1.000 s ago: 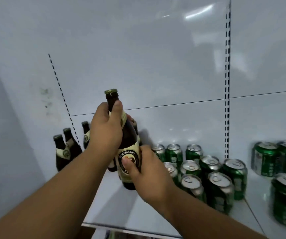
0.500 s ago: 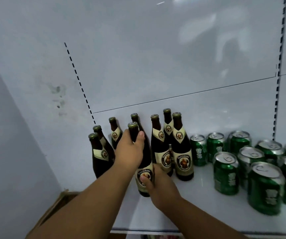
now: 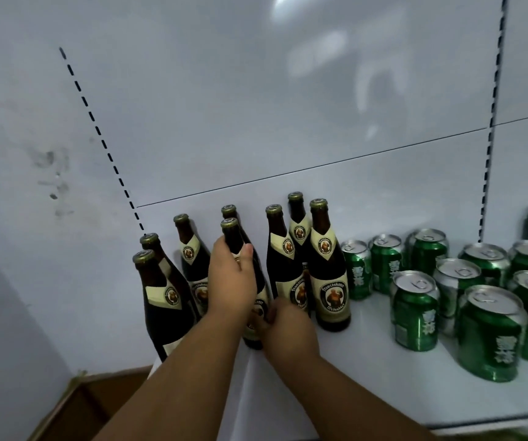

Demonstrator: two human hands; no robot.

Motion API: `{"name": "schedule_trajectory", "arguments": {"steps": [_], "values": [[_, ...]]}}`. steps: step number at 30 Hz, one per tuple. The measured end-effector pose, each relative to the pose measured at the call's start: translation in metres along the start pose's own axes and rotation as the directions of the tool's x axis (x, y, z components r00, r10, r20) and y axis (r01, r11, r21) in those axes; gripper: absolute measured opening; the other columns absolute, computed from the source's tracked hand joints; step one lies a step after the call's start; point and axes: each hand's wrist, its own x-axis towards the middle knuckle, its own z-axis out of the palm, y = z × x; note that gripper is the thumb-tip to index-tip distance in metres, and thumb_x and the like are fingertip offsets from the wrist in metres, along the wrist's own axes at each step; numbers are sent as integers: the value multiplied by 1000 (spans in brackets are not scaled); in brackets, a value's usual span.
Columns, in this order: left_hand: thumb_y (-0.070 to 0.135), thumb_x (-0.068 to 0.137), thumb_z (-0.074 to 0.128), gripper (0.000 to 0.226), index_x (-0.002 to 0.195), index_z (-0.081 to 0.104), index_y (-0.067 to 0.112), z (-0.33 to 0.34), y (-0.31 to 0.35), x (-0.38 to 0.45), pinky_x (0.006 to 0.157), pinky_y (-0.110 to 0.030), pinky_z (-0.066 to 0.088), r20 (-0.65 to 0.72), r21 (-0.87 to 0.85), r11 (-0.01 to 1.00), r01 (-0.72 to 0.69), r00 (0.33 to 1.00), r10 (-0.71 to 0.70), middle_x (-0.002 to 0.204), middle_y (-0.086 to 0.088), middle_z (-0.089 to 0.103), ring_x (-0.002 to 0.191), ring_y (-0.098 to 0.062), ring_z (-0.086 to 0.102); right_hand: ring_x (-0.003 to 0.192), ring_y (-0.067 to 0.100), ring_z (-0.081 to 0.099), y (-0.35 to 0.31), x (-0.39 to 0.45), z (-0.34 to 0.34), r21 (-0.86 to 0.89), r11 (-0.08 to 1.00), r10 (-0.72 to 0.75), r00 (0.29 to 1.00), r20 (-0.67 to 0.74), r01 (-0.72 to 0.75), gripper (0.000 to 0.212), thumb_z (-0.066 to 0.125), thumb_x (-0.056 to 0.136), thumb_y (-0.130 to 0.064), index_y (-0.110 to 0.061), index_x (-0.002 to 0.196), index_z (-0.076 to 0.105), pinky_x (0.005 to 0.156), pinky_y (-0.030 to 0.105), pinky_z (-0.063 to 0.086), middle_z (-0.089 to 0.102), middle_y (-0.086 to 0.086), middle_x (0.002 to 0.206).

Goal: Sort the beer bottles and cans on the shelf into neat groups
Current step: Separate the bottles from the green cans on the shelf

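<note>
Both hands clamp one brown Franziskaner bottle point(image 3: 258, 300) standing mid-frame on the white shelf point(image 3: 367, 386), I note: left hand point(image 3: 231, 278) wrapped round its neck, right hand point(image 3: 288, 329) gripping its base, other bottles either side, green cans point(image 3: 415, 316) grouped at right.

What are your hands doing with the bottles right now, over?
Left hand grips held bottle at the neck. Right hand holds its base. Bottle stands among the other bottles. Green cans apart, right.
</note>
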Motion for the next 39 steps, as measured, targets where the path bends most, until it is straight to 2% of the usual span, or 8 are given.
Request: {"name": "schedule_trajectory", "arguments": {"steps": [3,7,11,17,22,28,34,39], "values": [[24,95,57,54,145,37,17,0,-8,-24,107,-29,35,-75,21,999,-25,997,26,137,2,43,126,-5,38,75,11,58,0,-8,-13,91,990,-107,994,-14,108,15,61,92,-33,-26,83,51,60,25,45,60,-6,82],[12,89,57,35,123,49,16,-5,-18,-79,96,-41,47,-256,26,982,-186,949,186,114,5,46,110,-15,49,77,1,58,-3,-26,-50,193,956,-187,965,-183,222,8,61,93,-27,-29,89,55,67,17,48,60,-11,83],[12,91,56,29,106,45,34,15,-9,-111,77,-32,47,-84,-33,937,-347,935,344,97,10,47,89,-10,50,78,3,59,0,-45,-109,131,949,-225,908,-352,286,7,63,92,-27,-30,91,56,65,18,48,60,-11,84],[24,91,51,15,101,49,35,69,46,-138,78,-14,41,111,-257,874,-413,886,451,95,23,46,96,2,51,74,11,59,40,-80,-199,-33,985,-163,871,-463,167,9,63,91,-32,-31,91,55,65,34,51,59,-6,82],[21,87,53,16,96,50,34,118,101,-174,78,-22,44,210,-366,802,-472,798,565,91,24,48,90,-4,52,78,4,59,70,-113,-273,-85,993,-113,827,-551,79,10,66,90,-29,-31,90,56,69,29,51,60,-12,84],[10,80,55,14,88,57,20,196,182,-241,79,-27,43,282,-451,753,-479,724,629,89,11,53,89,-8,51,81,0,57,137,-157,-378,-123,992,-43,806,-590,-37,10,61,94,-25,-33,90,56,66,20,46,61,-14,87],[17,78,48,16,92,55,21,269,239,-307,80,-13,38,291,-438,782,-444,753,590,90,10,54,87,-9,51,78,1,58,204,-173,-473,-100,991,26,857,-514,-90,10,62,93,-27,-35,93,56,62,22,47,62,-12,91],[13,76,52,21,93,55,25,296,268,-321,79,-14,40,306,-368,845,-388,808,504,92,11,55,88,-5,51,83,5,59,236,-158,-512,-149,987,0,912,-410,-67,10,64,91,-30,-35,93,55,71,34,53,61,-13,90]]}}
